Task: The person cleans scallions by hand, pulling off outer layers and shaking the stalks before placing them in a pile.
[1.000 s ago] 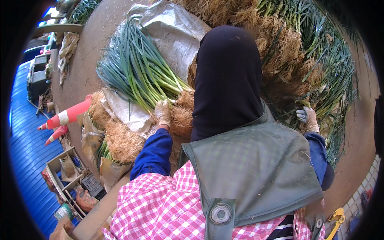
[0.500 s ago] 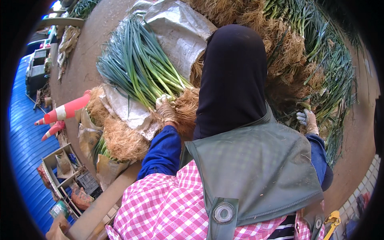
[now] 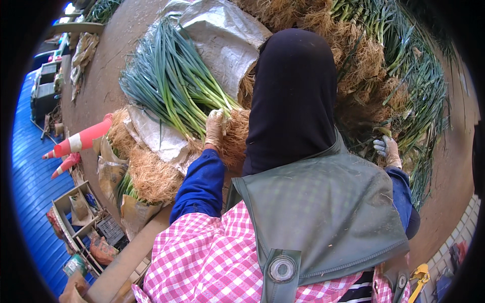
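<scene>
Left hand (image 3: 214,130) curls at the pale bases of the green onion bundle (image 3: 187,88), right of the red cone (image 3: 94,135); I cannot tell its hold. Farther right, the right hand (image 3: 388,149) is half-curled beside the onion pile (image 3: 422,111), hold unclear. Stalks (image 3: 218,97) look firm (leaves (image 3: 156,65) probably bruise), so I'd grasp near the roots (image 3: 237,132).

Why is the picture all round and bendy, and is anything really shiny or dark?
In the head view, the fisheye lens gives a round black border and bows the blue panel; in the head view, the silvery sack shines palely; in the head view, it's shadowy just left of the right grip, but the leaves look clear.
</scene>
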A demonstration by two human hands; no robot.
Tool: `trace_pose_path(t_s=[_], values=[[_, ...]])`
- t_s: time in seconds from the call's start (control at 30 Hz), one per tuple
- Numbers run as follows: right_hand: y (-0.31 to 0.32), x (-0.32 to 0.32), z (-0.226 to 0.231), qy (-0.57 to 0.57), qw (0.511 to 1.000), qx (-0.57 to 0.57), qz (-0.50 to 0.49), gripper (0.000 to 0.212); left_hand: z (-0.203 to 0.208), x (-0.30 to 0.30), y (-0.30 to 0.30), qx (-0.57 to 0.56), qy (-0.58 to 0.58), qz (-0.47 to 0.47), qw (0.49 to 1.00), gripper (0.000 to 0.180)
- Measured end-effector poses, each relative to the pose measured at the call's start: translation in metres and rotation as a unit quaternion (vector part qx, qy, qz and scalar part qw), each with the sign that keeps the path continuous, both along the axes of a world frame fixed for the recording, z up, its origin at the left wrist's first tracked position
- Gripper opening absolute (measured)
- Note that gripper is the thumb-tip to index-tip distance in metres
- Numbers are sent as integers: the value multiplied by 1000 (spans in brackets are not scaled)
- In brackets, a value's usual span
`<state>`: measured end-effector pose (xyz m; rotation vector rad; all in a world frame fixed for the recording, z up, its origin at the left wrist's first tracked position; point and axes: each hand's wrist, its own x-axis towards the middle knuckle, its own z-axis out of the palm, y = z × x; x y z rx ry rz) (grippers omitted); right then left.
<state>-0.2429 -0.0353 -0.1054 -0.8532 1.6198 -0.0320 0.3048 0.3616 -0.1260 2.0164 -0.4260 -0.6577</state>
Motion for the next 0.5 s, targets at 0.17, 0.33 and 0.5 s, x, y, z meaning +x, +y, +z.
trace_pose_path(t_s=[0.17, 0.33, 0.5], values=[[2, -2, 6, 2, 1000, -4, -15, 27, 69, -3, -8, -146, 141, 279, 939, 25], [8, 13, 10, -7, 1000, -1, 4, 23, 81, 121, 125, -36, -247, 173, 953, 27], [8, 8, 16, 6, 1000, -11, 13, 26, 300, 47, -71, -349, -120, 145, 918, 22]])
